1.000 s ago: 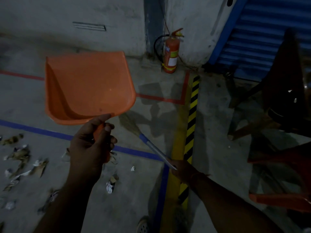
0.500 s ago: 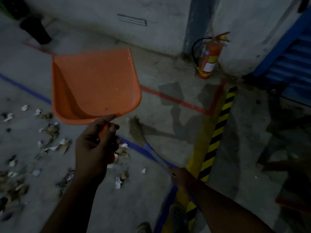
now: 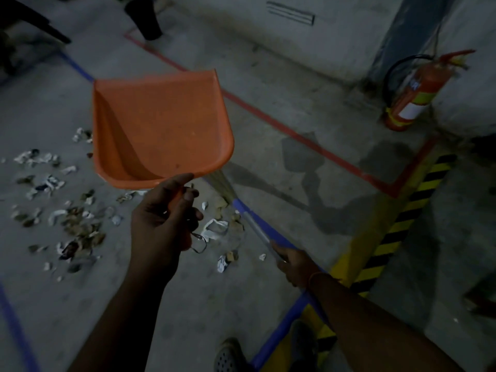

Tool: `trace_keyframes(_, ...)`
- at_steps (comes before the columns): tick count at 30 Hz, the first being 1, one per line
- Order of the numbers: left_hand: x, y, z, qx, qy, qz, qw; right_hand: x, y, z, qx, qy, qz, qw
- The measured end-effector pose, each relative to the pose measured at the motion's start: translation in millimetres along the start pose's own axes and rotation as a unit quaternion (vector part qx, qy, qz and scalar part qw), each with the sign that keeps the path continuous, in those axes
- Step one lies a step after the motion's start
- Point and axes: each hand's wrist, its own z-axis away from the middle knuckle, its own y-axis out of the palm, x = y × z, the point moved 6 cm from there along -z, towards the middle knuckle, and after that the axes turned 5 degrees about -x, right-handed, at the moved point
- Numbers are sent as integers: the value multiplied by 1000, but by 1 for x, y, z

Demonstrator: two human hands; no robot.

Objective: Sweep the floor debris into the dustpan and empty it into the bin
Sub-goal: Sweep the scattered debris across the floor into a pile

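My left hand (image 3: 163,218) grips the handle of an orange dustpan (image 3: 161,127), held up in the air with its empty scoop facing me. My right hand (image 3: 292,264) holds the silver and blue handle of a small broom (image 3: 241,210), whose straw head touches the floor just behind the dustpan's lower right corner. Debris (image 3: 72,224) of torn paper and dry leaves lies scattered on the concrete floor at the left, with a few scraps (image 3: 217,229) between my two hands. No bin is clearly visible.
A red fire extinguisher (image 3: 413,95) stands against the wall at the right. Blue, red and yellow-black tape lines (image 3: 397,226) cross the floor. Dark furniture legs (image 3: 145,20) stand at the top left. My shoe (image 3: 230,355) shows at the bottom.
The view has swung left and down, so more debris shows at the left and the extinguisher sits farther right. Both hands keep their grips on dustpan and broom.
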Motion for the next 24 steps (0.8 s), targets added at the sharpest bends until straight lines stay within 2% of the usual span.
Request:
trace_keyframes(7,2,-30,16,51,9,6,999,-43,6,61,-86,68,15,994)
trace_keyframes(13,11,-64,43,110,11,-22,994,-104,61,153,-140,115,-23,983)
trace_keyframes(16,13,-83,57,127,19,-21,991,-123,107,199,-137,153,-42,978)
trace_keyframes(18,17,-98,67,131,22,-23,991,-128,145,221,-113,164,-16,980)
trace_keyframes(22,22,-138,89,137,23,-22,990,-123,218,226,-69,135,44,987)
trace_keyframes(24,21,-162,104,136,27,-20,990,-108,245,214,-75,105,61,990)
